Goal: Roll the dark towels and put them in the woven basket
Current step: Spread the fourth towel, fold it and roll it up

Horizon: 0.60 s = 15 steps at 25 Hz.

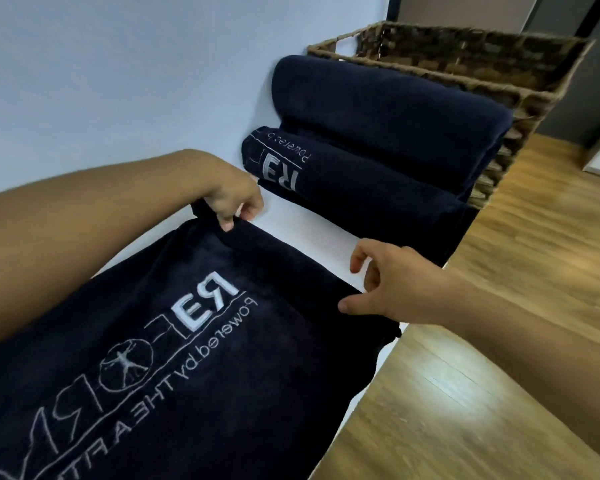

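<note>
A dark navy towel (174, 341) with white lettering lies flat on a white shelf (312, 233) in front of me. My left hand (231, 195) pinches its far left corner. My right hand (392, 282) hovers over the far right corner with fingers spread, its thumb touching the edge. Two rolled dark towels (378, 133) lie stacked on the shelf just beyond, leaning against the woven basket (499, 81), which stands at the shelf's far end. The basket's inside is hidden from here.
A pale wall (136, 81) runs along the left of the shelf. Wooden floor (499, 341) lies to the right and below. Dark panels (568, 15) stand behind the basket.
</note>
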Tool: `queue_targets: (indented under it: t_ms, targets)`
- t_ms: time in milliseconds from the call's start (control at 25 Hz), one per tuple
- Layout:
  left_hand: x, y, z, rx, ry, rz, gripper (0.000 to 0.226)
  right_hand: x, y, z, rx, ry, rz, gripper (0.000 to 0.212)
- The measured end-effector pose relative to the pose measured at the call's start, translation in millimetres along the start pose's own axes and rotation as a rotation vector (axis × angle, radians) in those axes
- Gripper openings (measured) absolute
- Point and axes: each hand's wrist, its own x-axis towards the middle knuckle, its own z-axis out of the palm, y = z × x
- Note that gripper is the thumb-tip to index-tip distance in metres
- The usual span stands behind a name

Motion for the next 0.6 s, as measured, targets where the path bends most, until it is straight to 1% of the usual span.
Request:
queue_targets:
  t_ms: [80,120,200,240,280,360,400,440,560,600]
  targets:
    - [1.5,-8.0,8.6,-0.096,-0.020,0.073,0.037,-3.4,-1.9,8.2,-0.037,-0.017,0.084,0.054]
    - [-0.8,-14.3,13.2,-0.164,-0.032,0.116,0.040,-5.3,-3.5,12.3,-0.062,-0.003,0.105,0.055]
    - [-8.1,-21.6,21.1,-0.247,-0.069,0.189,0.042,-9.5,-6.4,22.0,-0.061,0.029,0.107,0.047]
    - [-9.3,-22.5,22.5,-0.249,-0.073,0.208,0.042,-11.3,-7.0,27.3,-0.035,0.057,0.092,0.041]
    - [-7.1,-21.1,21.5,-0.236,-0.060,0.219,0.041,-13.4,-5.7,31.0,-0.007,0.085,0.085,0.037]
    - [-3.8,-16.9,20.4,-0.188,0.028,0.231,0.038,-15.1,-3.7,33.1,0.016,0.132,0.084,0.033]
    - [-3.8,-15.4,21.9,-0.172,0.108,0.232,0.037,-14.9,-2.9,31.2,0.005,0.157,0.082,0.033]
    - [-4.1,-15.6,25.4,-0.168,0.229,0.236,0.035,-14.0,-1.9,27.8,-0.031,0.181,0.070,0.033]
    - [-11.7,-13.8,51.0,-0.146,0.711,0.194,0.027,-10.6,-1.8,22.7,-0.204,0.291,-0.031,0.030]
    - [-14.0,-10.4,62.1,-0.116,0.837,0.174,0.025,-11.3,-1.7,24.6,-0.241,0.336,-0.075,0.028]
